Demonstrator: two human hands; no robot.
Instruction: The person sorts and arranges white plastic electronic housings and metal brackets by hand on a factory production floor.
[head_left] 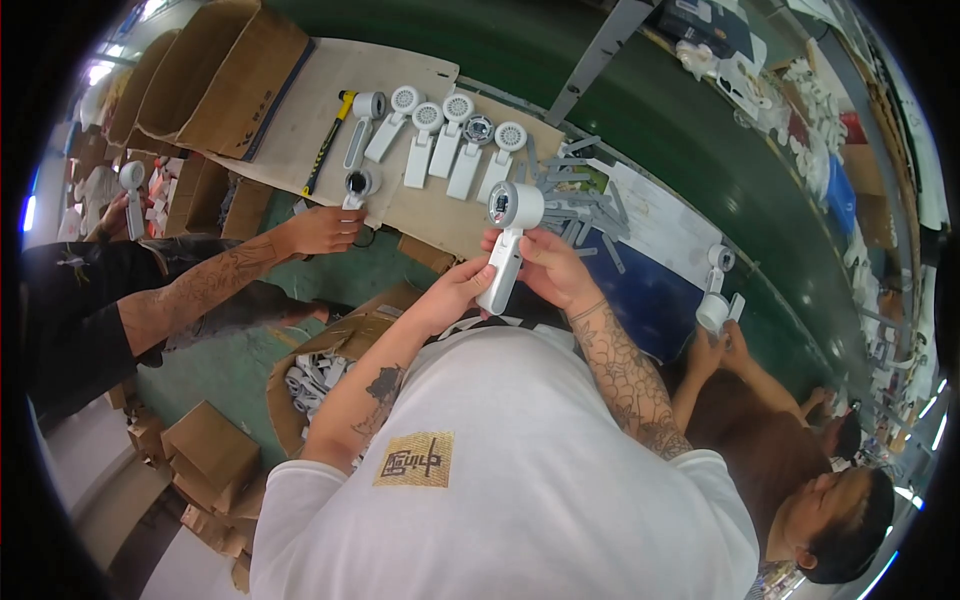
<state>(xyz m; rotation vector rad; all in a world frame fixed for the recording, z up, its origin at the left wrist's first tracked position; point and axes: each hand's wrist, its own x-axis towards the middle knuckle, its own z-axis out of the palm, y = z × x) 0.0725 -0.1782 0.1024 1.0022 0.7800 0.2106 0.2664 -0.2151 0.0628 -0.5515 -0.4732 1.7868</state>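
Observation:
A white handheld fan (pixel 503 268) is held in front of my chest, its round head up and its handle slanting down. The front of the head looks uncovered, with dark and metallic parts showing inside. My left hand (pixel 462 291) is closed around the lower handle, thumb on its face. My right hand (pixel 548 262) grips the handle from the other side, just below the head. Beyond my hands, several similar fans (pixel 422 145) lie side by side on the workbench (pixel 390 62). Right of them is a pile of flat grey strips (pixel 590 205).
A co-worker's hand (pixel 325 230) at left holds another fan head; a second co-worker (pixel 725 350) at right handles fan parts. A yellow-black tool (pixel 328 145) lies beside a large cardboard box (pixel 235 80). Below left stands a carton of white parts (pixel 285 400). A metal post (pixel 600 60) rises behind the bench.

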